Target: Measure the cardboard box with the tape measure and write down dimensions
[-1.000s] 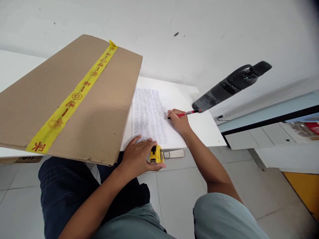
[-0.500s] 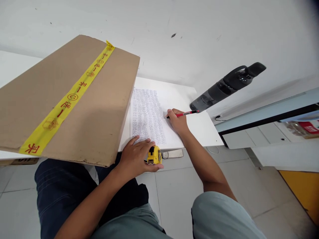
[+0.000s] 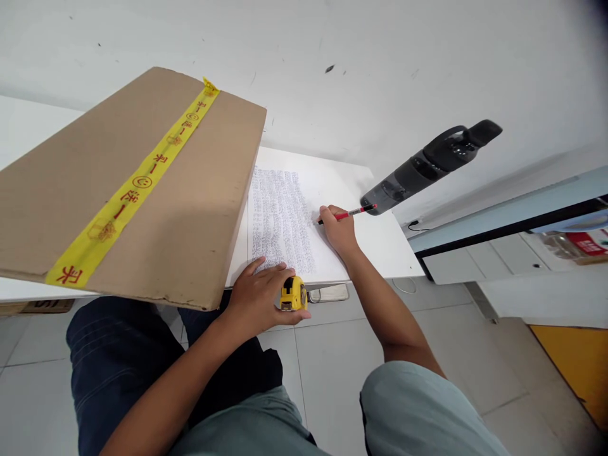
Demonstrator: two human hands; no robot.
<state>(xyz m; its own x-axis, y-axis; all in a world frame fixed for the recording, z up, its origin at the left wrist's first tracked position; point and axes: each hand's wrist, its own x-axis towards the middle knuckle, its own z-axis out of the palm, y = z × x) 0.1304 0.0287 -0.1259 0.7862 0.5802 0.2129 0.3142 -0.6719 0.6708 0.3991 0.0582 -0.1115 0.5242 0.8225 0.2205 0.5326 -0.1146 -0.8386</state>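
A sheet covered with dense handwriting [image 3: 280, 215] lies on the white desk, right of the cardboard box. My left hand [image 3: 259, 294] rests at its near edge, fingertips spread on the sheet. A yellow and black tape measure [image 3: 293, 294] sits between the index finger and thumb of that hand, at the desk's front edge. My right hand [image 3: 340, 229] is closed around a red and black pen [image 3: 352, 213]. The pen slants up to the right, its tip at the sheet's right margin. Whether the tip touches the surface I cannot tell.
The large cardboard box [image 3: 190, 190] with yellow printed tape stands at the left of the white desk [image 3: 380, 247]. A dark bottle with a loop handle [image 3: 418, 171] stands at the desk's back right, near the wall. Below, my legs and grey floor tiles show.
The pen's upper end has tilted slightly upward, with the right hand at nearly the same spot. The left hand and tape measure hold their place; the view has shifted a little.
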